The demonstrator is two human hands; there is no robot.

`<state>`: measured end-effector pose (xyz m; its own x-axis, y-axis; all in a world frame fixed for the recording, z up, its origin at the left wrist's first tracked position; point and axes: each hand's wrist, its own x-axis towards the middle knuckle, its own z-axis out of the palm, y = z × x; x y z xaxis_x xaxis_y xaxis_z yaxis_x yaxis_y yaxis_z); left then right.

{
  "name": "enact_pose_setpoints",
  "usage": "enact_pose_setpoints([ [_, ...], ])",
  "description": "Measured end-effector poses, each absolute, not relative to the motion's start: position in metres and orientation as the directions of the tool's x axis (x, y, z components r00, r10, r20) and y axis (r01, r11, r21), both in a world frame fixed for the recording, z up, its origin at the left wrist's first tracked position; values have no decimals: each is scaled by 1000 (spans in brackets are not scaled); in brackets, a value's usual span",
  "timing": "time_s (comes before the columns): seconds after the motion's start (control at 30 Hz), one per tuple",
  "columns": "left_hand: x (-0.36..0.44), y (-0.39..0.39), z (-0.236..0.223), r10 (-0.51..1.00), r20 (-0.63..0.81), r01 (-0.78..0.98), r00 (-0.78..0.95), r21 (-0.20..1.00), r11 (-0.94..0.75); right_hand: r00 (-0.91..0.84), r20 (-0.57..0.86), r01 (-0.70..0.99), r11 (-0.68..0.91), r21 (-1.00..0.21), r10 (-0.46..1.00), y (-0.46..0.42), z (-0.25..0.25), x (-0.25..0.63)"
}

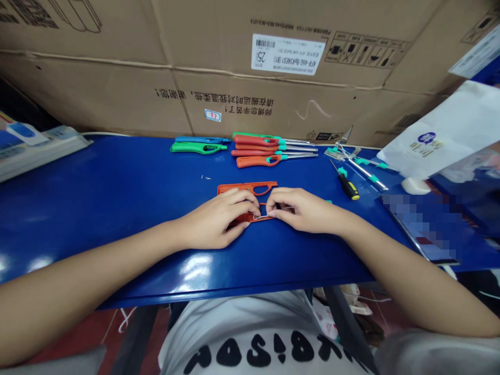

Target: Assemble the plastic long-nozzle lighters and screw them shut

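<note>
My left hand (219,216) and my right hand (299,208) meet over an orange plastic lighter shell (255,216) lying on the blue table (117,198). Both hands have fingers curled and pinched on it. Between the fingertips shows a small thin metal wire piece (262,216). A second orange shell half (250,187) lies just behind the hands, its trigger opening visible.
Several long-nosed lighters (269,150) in orange, green and blue lie in a row at the back. A yellow-and-black screwdriver (346,183) and loose metal tubes (359,164) lie right. Cardboard boxes (250,67) wall the rear; a white bag (441,130) sits right.
</note>
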<state>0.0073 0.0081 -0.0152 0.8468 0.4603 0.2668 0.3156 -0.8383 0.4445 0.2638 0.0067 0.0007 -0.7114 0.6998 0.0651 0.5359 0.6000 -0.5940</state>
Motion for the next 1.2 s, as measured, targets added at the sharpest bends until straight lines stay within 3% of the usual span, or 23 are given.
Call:
enact_pose_setpoints([
  [0.87,5,9,-14,387,314,287,867,321,-903,-685,72,538,569,-622,725,5,5,264],
  [1.2,4,8,-13,300,369,258,879,160,-953,-715,63,527,596,-606,696,3,8,268],
])
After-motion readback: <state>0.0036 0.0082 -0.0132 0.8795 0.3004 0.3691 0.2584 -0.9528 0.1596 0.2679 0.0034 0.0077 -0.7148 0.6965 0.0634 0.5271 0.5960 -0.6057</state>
